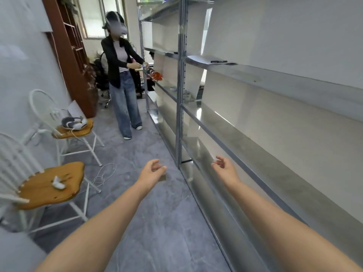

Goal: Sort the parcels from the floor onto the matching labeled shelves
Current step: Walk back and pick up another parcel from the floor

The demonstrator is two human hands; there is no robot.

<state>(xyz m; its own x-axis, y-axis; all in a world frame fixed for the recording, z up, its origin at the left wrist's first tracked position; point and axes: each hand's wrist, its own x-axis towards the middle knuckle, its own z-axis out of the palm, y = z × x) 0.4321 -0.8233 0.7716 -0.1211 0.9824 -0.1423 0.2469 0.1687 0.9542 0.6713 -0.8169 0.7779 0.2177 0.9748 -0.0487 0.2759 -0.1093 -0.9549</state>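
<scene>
Both my arms reach forward over the grey floor beside a long metal shelf rack. My left hand is open with curled fingers and holds nothing; a small brown thing on the floor shows just under it, too blurred to name. My right hand is open too, fingers apart, close to the front rail of a low shelf. No parcel is clear in view. The near shelves look bare except for a paper with a pen on an upper shelf.
Another person stands ahead at the far end of the rack, hands at a shelf with red items. Two white chairs with wooden seats line the left wall. A white cable lies on the floor.
</scene>
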